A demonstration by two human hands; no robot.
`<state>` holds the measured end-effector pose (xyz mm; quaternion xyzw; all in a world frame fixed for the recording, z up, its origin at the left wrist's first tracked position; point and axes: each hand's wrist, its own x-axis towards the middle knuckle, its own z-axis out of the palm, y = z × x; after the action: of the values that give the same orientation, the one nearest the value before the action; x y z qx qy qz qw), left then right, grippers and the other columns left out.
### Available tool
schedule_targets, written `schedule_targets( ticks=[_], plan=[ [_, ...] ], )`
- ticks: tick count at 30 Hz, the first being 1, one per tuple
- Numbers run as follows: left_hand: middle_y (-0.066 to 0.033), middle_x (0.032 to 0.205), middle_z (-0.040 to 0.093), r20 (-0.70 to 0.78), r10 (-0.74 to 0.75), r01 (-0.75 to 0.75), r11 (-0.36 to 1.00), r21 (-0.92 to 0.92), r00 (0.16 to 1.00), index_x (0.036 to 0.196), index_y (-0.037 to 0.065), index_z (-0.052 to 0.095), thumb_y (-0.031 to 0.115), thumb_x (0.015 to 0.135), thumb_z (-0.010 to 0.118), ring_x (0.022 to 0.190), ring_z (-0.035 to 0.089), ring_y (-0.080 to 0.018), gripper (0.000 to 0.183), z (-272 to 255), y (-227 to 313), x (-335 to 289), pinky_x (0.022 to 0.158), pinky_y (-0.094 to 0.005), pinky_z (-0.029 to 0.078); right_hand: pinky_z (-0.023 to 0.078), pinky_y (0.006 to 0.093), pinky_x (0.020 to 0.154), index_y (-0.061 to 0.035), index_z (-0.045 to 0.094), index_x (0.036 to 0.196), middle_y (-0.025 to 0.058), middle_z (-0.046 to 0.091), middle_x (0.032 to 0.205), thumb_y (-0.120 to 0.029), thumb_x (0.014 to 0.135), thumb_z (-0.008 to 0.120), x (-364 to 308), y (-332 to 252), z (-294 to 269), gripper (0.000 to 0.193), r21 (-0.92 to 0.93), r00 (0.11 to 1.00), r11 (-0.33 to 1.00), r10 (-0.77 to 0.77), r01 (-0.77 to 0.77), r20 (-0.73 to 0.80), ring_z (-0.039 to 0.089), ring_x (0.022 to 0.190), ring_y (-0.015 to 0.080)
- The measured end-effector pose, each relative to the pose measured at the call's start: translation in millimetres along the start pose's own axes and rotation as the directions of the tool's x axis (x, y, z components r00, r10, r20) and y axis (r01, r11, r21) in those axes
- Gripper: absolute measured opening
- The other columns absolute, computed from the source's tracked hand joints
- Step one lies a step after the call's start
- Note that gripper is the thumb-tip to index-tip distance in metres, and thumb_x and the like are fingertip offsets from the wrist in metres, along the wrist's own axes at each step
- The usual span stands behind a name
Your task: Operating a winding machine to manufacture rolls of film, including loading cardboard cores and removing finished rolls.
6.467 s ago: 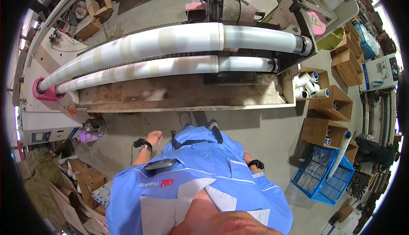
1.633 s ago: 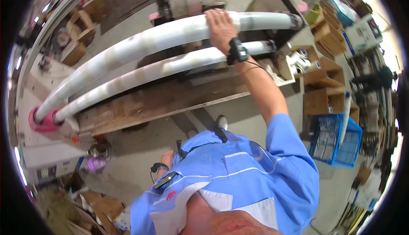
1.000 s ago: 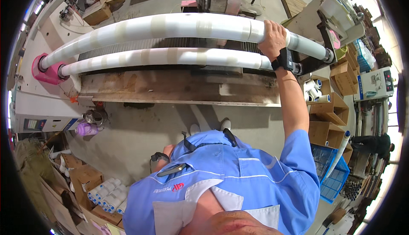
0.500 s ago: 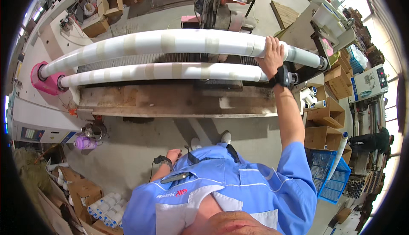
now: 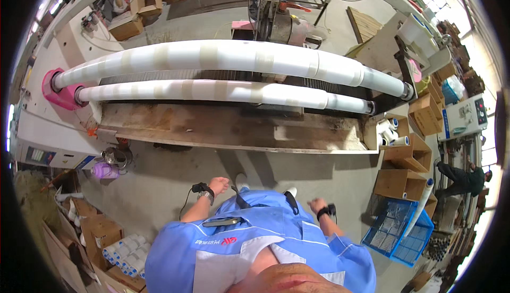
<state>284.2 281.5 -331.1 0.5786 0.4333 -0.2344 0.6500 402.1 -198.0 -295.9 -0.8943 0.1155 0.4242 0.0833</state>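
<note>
Before me two long white film rolls lie side by side across a machine: the far roll (image 5: 234, 57) is thicker, the near roll (image 5: 207, 89) thinner. Pale beige bands cross both. Neither hand touches them. My left hand (image 5: 219, 185) is held low in front of my waist, its fingers curled in and nothing visible in them. At my right side hangs my right hand (image 5: 317, 205), apart from everything, with fingers bent inward and no object showing. A pink end block (image 5: 59, 97) takes the left ends of both rolls.
A wooden ledge (image 5: 234, 134) runs along the machine's front. On the right are cardboard boxes (image 5: 396, 183) and a blue plastic crate (image 5: 401, 240). Small white rolls (image 5: 127, 253) are stacked at lower left, near a purple jug (image 5: 104, 171). A person (image 5: 467, 179) is at far right.
My right hand has left the right part of the far roll and dropped to my side. My left hand has risen slightly. The view has shifted a little.
</note>
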Motion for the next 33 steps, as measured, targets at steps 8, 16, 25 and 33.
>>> schedule_targets(
  ticks=[8, 16, 25, 33],
  plan=[
    [-0.0016, 0.082, 0.066, 0.047, 0.124, -0.129, 0.980, 0.148, 0.991, 0.103, 0.005, 0.069, 0.024, 0.093, 0.059, 0.069, 0.059, -0.0089, 0.023, 86, 16, -9, 0.057, -0.0241, 0.048, 0.050, 0.0391, 0.077, 0.0092, 0.070, 0.096, 0.0212, 0.072, 0.092, -0.024, 0.082, 0.069, -4, 169, 59, 0.036, 0.516, 0.996, 0.855, 0.084, -0.052, -0.039, 0.066, 0.084, 0.0274],
    [-0.0026, 0.084, 0.069, 0.315, 0.321, -0.414, 0.860, 0.299, 0.893, 0.105, 0.002, 0.070, 0.024, 0.093, 0.059, 0.069, 0.059, -0.0082, 0.027, 258, 86, -9, 0.061, -0.0245, 0.048, 0.050, 0.0351, 0.066, 0.0041, 0.069, 0.097, 0.0108, 0.068, 0.078, -0.021, 0.084, 0.071, 3, 249, 16, 0.029, 0.728, 1.000, 0.685, 0.016, -0.002, -0.013, 0.061, 0.073, 0.0187],
    [-0.0056, 0.089, 0.069, 0.438, 0.221, -0.408, 0.822, 0.398, 0.871, 0.114, -0.001, 0.067, 0.012, 0.090, 0.061, 0.074, 0.061, -0.0091, 0.028, 407, 167, -16, 0.064, -0.0240, 0.049, 0.040, 0.0221, 0.054, -0.0013, 0.066, 0.090, -0.0003, 0.061, 0.072, -0.018, 0.089, 0.066, 54, 285, -86, 0.017, 0.990, 0.996, 0.138, 0.087, 0.005, -0.017, 0.050, 0.059, 0.0064],
    [0.0001, 0.084, 0.066, 0.560, 0.150, -0.475, 0.728, 0.495, 0.815, 0.109, 0.001, 0.068, 0.019, 0.092, 0.059, 0.072, 0.056, -0.0073, 0.026, 581, 251, 96, 0.065, -0.0240, 0.047, 0.049, 0.0251, 0.070, -0.0020, 0.067, 0.101, 0.0031, 0.067, 0.089, -0.021, 0.092, 0.065, 110, 317, -203, 0.021, 0.996, 0.988, 0.062, 0.139, 0.056, -0.064, 0.063, 0.081, 0.0111]
  ],
)
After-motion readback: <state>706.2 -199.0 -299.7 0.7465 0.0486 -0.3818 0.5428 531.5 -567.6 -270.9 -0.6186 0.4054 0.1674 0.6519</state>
